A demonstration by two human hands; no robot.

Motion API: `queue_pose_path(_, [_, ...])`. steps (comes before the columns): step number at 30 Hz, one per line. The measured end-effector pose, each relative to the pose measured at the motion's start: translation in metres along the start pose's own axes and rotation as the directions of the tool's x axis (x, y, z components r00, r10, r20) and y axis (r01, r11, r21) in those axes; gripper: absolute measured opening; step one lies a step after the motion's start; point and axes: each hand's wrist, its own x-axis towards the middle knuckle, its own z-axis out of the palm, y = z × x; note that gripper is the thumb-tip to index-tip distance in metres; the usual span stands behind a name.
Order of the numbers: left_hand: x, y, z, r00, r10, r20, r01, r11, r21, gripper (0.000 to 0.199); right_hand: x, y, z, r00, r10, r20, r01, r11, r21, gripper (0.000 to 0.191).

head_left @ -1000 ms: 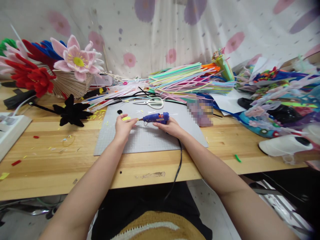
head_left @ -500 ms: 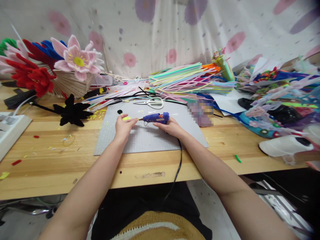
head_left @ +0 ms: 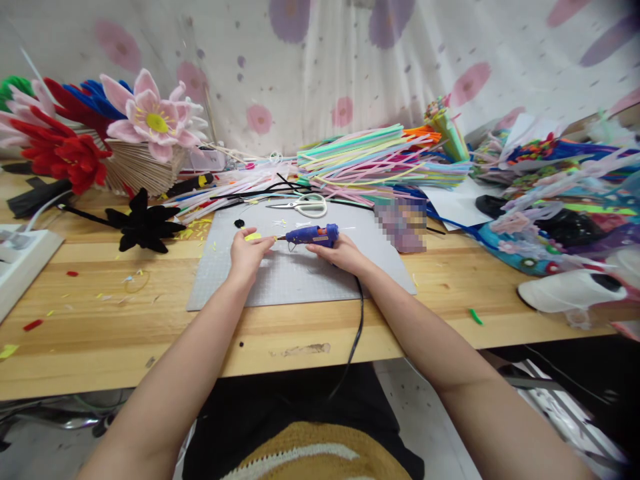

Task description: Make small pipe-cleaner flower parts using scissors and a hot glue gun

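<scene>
My right hand (head_left: 345, 254) is wrapped round a blue hot glue gun (head_left: 311, 235), held level over the grey cutting mat (head_left: 305, 280) with its nozzle pointing left. A clear glue stick (head_left: 346, 229) pokes out of the gun's rear, and a black cord hangs down from it. At the nozzle tip, my left hand (head_left: 248, 255) pinches a small yellow piece (head_left: 253, 236), mostly hidden by the fingers. Beyond my hands, scissors (head_left: 306, 206) with white handles lie on the mat. A small black disc (head_left: 239, 224) sits just past my left hand.
On the left are a black fuzzy flower (head_left: 143, 223), pink and red flowers (head_left: 150, 120) and a white power strip (head_left: 25, 267). Bundles of pipe cleaners (head_left: 380, 160) lie along the back. A white device (head_left: 570, 291) lies on the right, near a pile of craft pieces.
</scene>
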Motion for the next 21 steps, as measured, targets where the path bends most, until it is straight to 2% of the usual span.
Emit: queue_pose_path(21, [-0.0028,0.0031,0.0017,1.000,-0.011,0.003,0.011,0.999,0.031,0.048,0.0002,-0.0021,-0.0004,1.000,0.014,-0.018,-0.015,1.000,-0.010,0.041])
